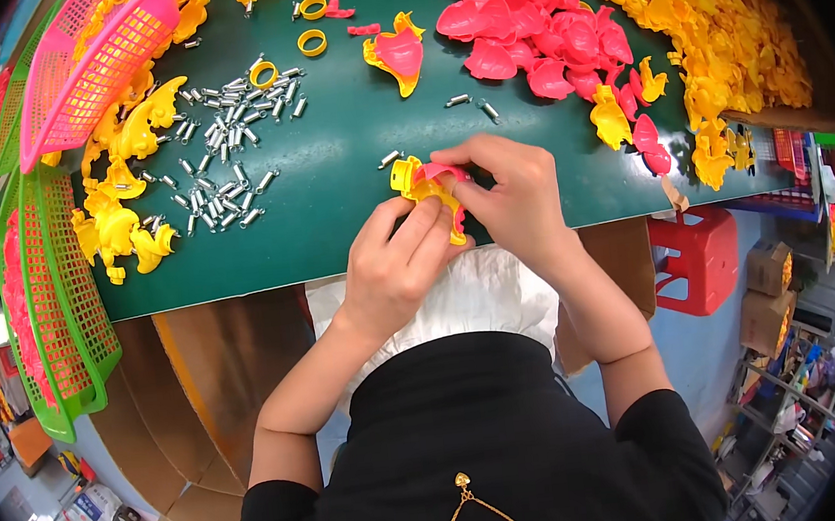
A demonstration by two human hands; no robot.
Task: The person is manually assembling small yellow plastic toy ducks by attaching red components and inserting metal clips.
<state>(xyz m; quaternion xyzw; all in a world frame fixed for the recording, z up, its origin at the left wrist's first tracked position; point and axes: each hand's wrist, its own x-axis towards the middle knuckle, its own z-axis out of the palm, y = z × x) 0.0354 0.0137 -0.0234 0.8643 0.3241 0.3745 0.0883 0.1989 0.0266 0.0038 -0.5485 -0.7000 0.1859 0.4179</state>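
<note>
Just above the table's near edge, my left hand (393, 263) is closed around a yellow plastic part (407, 176) with a ring-like end. My right hand (516, 191) pinches a pink plastic piece (444, 171) against the upper side of that yellow part. Fingers hide how the two fit together. One small silver metal cylinder (390, 159) lies just beyond the yellow part. Farther off, a yellow shell with a pink piece set in it (400, 54) rests on the green table (345, 137).
Many silver cylinders (224, 128) are scattered at left, near yellow rings (312, 42) and yellow shells (117, 224). A pink basket (97, 65) and green baskets (68, 284) line the left side. Pink shells (525, 24) and a yellow heap (733, 34) fill the far right. A red stool (704, 258) stands below.
</note>
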